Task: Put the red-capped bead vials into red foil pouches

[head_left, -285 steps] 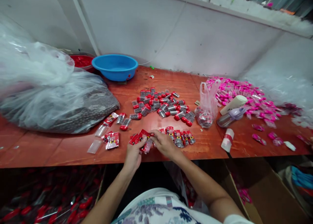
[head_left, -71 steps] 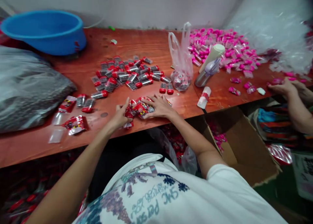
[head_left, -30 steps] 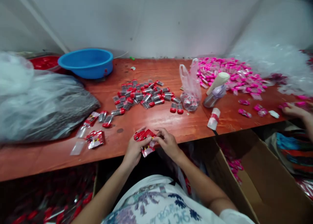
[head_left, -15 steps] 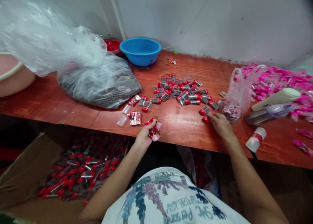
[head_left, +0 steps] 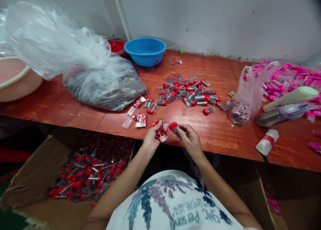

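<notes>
My left hand (head_left: pixel 152 136) is closed on a bunch of red printed wrappers (head_left: pixel 162 132) at the table's front edge. Close to its right, my right hand (head_left: pixel 192 141) pinches a small clear tube with a red cap (head_left: pixel 173 126) and dark contents; the cap points up and left. Farther back lies a pile of similar red-capped tubes (head_left: pixel 187 91). One loose capped tube (head_left: pixel 208 110) rests in front of the pile. Left of my hands are a red-and-white printed packet (head_left: pixel 140 120) and an uncapped clear tube (head_left: pixel 127 123).
A knotted plastic bag of dark beads (head_left: pixel 107 86) and a blue basin (head_left: pixel 145 51) stand at the back left. Below the table, a cardboard box (head_left: pixel 30 179) holds many red-capped pieces. At right are a plastic bag (head_left: pixel 247 102), a tape roll (head_left: pixel 268 142) and pink pieces (head_left: pixel 288 79).
My right hand has come left from the loose tubes by the plastic bag, carrying one red-capped tube beside my left hand. My left hand still grips the wrappers.
</notes>
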Tool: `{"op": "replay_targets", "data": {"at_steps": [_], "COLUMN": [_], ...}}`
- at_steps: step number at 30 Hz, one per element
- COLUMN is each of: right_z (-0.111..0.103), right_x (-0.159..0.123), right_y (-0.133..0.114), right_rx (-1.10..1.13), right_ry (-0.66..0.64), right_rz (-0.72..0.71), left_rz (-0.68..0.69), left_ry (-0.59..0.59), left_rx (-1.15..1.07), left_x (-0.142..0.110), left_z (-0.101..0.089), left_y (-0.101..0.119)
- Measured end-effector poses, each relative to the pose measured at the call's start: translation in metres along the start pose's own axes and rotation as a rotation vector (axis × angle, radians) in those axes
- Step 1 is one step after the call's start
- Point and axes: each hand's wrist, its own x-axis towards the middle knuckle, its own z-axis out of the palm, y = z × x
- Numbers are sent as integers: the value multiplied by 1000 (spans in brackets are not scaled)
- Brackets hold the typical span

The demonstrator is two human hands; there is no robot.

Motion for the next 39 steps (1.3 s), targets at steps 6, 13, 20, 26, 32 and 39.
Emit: {"op": "replay_targets", "data": {"at_steps": [6, 13, 20, 26, 32, 39], "right_z": [12, 14, 9, 7, 7, 1], "right_x": [5, 1, 4, 2, 1, -2], "right_y": [-4, -4, -7, -6, -1, -1], "right_rx": [99, 191, 293, 195, 204, 135], "right_ry": [68, 4, 18, 16, 28, -35], "right_rz": [76, 192, 209, 103, 69, -6], "left_rz": [135, 259, 381, 468, 425, 403], "left_ry": [-21, -17, -193, -247, -302, -298], "left_rx": [41, 85, 170, 250, 346, 395], "left_x": [-6, -12, -20, -25, -23, -20], "left_z": [6, 10, 10, 11, 10, 5], "left_y": [-6, -10, -10, -10, -10, 0]}}
